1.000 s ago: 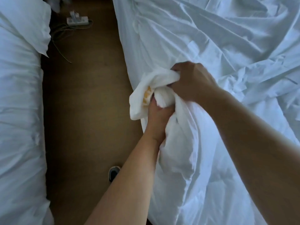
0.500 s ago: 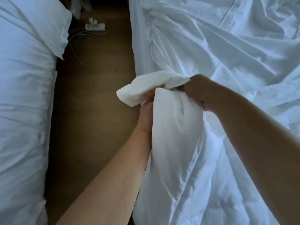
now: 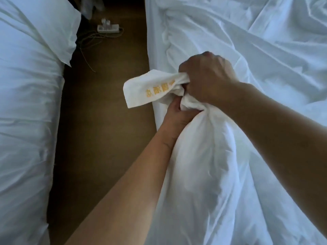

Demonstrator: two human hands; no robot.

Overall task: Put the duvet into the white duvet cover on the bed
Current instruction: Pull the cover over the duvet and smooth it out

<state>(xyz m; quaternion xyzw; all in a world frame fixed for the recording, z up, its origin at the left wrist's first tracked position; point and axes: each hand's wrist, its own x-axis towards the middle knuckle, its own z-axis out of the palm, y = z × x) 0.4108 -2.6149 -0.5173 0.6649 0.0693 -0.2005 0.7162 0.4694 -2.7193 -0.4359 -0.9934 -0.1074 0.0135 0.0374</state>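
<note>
A white duvet cover [image 3: 203, 174] is bunched at the left edge of the bed [image 3: 265, 50], its corner flap [image 3: 146, 89] sticking out left with yellow printed characters on it. My right hand [image 3: 207, 76] grips the gathered fabric at the base of that flap from above. My left hand [image 3: 175, 114] grips the bunched cloth just below it, fingers curled into the folds. Whether the duvet's corner sits inside the bunch is hidden by the fabric.
A brown wooden floor strip [image 3: 102, 138] runs between this bed and a second white bed [image 3: 26, 121] with a pillow [image 3: 44, 23] on the left. A white power strip [image 3: 108, 28] with cables lies on the floor at the top.
The corner flap has turned so its yellow print shows. My right hand has shifted up over the bunch, and the view has moved slightly right and closer.
</note>
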